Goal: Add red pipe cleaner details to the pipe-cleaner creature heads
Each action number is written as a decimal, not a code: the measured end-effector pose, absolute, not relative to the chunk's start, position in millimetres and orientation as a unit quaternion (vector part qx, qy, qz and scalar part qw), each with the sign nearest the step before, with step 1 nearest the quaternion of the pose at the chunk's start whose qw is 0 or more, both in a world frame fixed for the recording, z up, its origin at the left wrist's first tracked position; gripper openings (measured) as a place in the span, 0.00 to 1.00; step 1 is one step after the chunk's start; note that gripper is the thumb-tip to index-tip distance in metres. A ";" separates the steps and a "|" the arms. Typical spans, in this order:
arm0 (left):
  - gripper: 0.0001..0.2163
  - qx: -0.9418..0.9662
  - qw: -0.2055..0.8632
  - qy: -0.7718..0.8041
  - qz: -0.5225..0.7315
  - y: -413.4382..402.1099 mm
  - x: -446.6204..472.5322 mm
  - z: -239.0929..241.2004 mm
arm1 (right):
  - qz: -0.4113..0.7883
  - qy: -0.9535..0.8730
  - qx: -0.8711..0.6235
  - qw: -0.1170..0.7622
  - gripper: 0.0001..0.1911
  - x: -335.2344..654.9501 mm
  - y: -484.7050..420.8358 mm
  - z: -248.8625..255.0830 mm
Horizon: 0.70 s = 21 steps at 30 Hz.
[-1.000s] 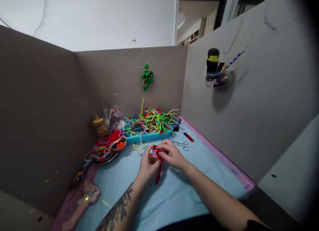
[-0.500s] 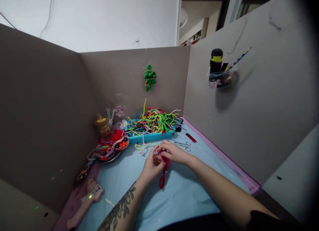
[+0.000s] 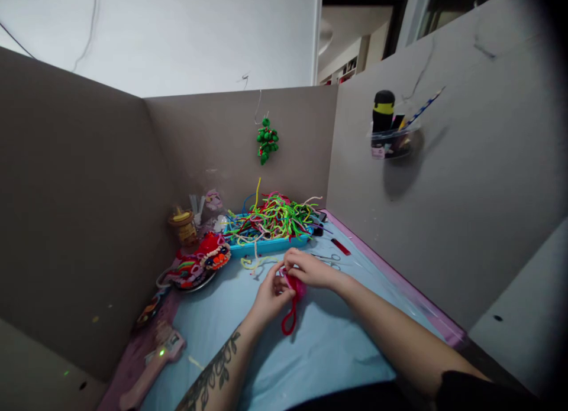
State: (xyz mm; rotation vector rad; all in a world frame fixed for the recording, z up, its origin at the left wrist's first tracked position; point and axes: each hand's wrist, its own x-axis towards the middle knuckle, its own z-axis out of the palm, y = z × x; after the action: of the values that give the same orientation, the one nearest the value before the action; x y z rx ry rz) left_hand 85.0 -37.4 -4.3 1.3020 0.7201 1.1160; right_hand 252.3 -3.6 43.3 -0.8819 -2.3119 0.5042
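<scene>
Over the middle of the table, my left hand (image 3: 270,297) is closed on a pink and red pipe-cleaner piece (image 3: 298,287). A red loop (image 3: 289,323) of it hangs down below the fingers. My right hand (image 3: 309,269) meets the left from the other side, its fingers pinched at the top of the same piece. The fingers cover much of the piece, so its full shape is hidden. Just beyond the right hand lie scissors (image 3: 331,259). A yellow pipe cleaner (image 3: 252,263) lies on the table past the left hand.
At the back a blue tray (image 3: 270,245) holds a heap of coloured pipe cleaners (image 3: 281,216). To the left are a dish of finished pieces (image 3: 197,266), a jar (image 3: 183,226) and a pink glue gun (image 3: 155,363). Grey panels (image 3: 239,139) enclose three sides.
The red loop has swung slightly left and opened wider, and more of the pink part shows beneath my right hand. Both hands keep their hold.
</scene>
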 end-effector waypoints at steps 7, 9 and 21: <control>0.36 0.547 0.631 0.310 0.454 -38.1 86.1 -8.1 | 0.129 -0.848 -0.379 0.349 0.09 258.4 15.2 45.3; 0.38 0.541 0.647 0.305 0.442 -37.9 86.4 -9.1 | 0.113 -0.840 -0.390 0.359 0.09 259.1 19.5 50.4; 0.38 0.531 0.666 0.308 0.424 -35.5 87.8 -13.9 | -0.010 -0.735 -0.461 0.496 0.06 268.3 37.6 83.1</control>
State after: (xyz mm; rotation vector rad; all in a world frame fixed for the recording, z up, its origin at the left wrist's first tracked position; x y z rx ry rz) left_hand 87.8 -35.5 -13.9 1.1983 0.6958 0.9582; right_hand 268.3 37.6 83.1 -1.1179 -1.7815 -0.0239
